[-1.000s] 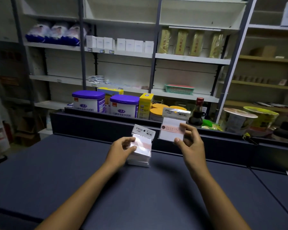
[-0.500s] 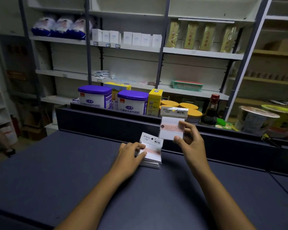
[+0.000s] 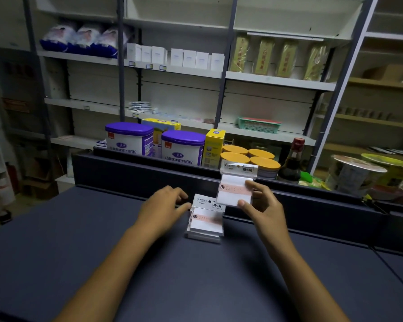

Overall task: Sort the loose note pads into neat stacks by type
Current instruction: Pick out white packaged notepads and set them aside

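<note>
Two bare forearms reach forward over the dark blue surface [image 3: 79, 240], one from each lower corner of the view. The right hand [image 3: 263, 205] is raised clear of the surface, palm turned inward, and pinches a packaged note pad [image 3: 234, 190] between the thumb at its lower right corner and the fingers along its right edge. That pad stands upright, its printed header card on top and a pink band across its white face. Just below and to the left, a stack of note pads [image 3: 206, 223] of the same type lies on the surface, its top pad's header pointing away from the person. The left hand [image 3: 163, 204] lies low beside the stack, palm down, fingers relaxed and gripping nothing; the thumb tip seems to touch the stack's upper left corner, though the contact is hard to make out. Behind the raised back edge of the surface stand two purple-lidded tins [image 3: 183, 147] and some orange-lidded jars [image 3: 235, 158].
</note>
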